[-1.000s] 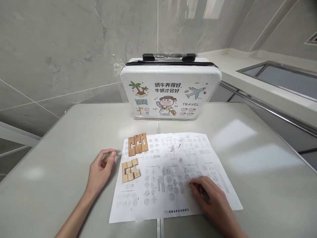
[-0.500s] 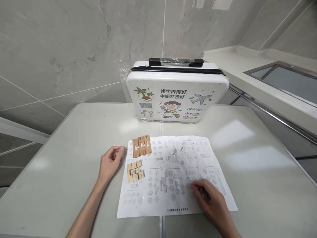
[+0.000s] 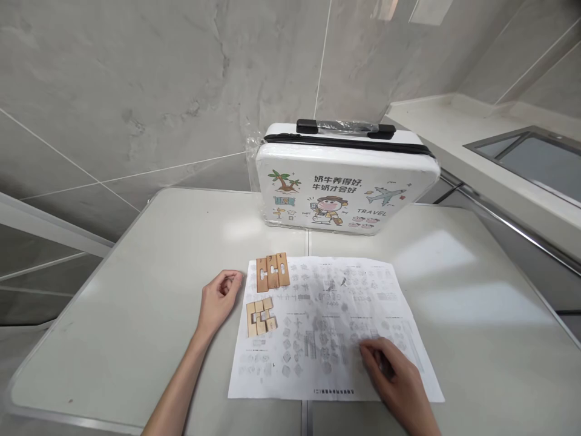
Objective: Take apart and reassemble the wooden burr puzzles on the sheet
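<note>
My left hand (image 3: pixel 221 297) rests on the table just left of the printed sheet (image 3: pixel 336 375), its fingers curled together with nothing in them. My right hand (image 3: pixel 394 370) lies on the lower right part of the sheet, thumb and fingertips pressed together; whether something small is between them is hidden. On the sheet's upper left sit reddish-brown notched wooden pieces (image 3: pixel 273 279), side by side and marked with numbers. Below them is a group of paler wooden pieces (image 3: pixel 252 324) with gaps in the middle. Neither hand touches the wood.
A white case (image 3: pixel 290 163) with cartoon prints, a black handle and clear plastic wrap stands at the back of the pale table (image 3: pixel 136 290). Behind it is a grey marbled wall. A white counter (image 3: pixel 422 118) with a dark inset panel is at the right.
The view has shifted, so the case, sheet, wooden pieces and both hands appear farther right. The hands keep nearly the same poses, and the wooden pieces have not moved on the sheet.
</note>
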`<control>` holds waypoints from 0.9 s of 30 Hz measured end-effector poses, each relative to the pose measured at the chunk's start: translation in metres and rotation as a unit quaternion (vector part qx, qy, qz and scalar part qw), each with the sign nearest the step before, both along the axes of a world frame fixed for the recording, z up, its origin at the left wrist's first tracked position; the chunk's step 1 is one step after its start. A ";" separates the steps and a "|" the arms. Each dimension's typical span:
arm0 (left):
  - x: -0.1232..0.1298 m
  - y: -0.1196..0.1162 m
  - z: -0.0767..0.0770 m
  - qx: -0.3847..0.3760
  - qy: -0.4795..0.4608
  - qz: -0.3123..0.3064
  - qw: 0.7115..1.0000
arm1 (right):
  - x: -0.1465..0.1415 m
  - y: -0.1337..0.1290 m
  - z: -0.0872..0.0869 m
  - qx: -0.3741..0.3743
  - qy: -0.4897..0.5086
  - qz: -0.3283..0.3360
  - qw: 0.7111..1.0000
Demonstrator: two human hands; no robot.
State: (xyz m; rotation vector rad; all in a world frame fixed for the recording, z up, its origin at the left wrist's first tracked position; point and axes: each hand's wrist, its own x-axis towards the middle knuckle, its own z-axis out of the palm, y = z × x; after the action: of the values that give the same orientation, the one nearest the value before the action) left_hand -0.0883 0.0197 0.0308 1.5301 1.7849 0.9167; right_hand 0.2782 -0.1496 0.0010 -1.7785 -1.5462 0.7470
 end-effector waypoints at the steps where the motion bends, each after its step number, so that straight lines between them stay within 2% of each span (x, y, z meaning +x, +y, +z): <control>1: -0.001 0.000 0.000 0.000 0.000 0.000 1.000 | 0.000 0.000 -0.001 -0.004 0.001 -0.002 1.000; 5: -0.003 0.000 -0.002 0.000 -0.002 -0.005 1.000 | -0.001 0.001 -0.006 -0.019 -0.005 -0.009 1.000; 13: -0.007 -0.001 -0.013 -0.001 0.002 -0.011 1.000 | -0.009 0.005 -0.008 0.003 -0.017 -0.043 0.999; 27: -0.004 -0.001 -0.011 0.003 0.028 -0.037 0.999 | -0.006 0.005 -0.013 0.002 -0.002 -0.053 0.999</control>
State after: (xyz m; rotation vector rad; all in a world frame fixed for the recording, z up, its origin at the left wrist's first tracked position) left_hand -0.0918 0.0189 0.0203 1.6290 1.7535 0.8530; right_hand 0.2722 -0.1450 -0.0123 -1.8445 -1.4431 0.6877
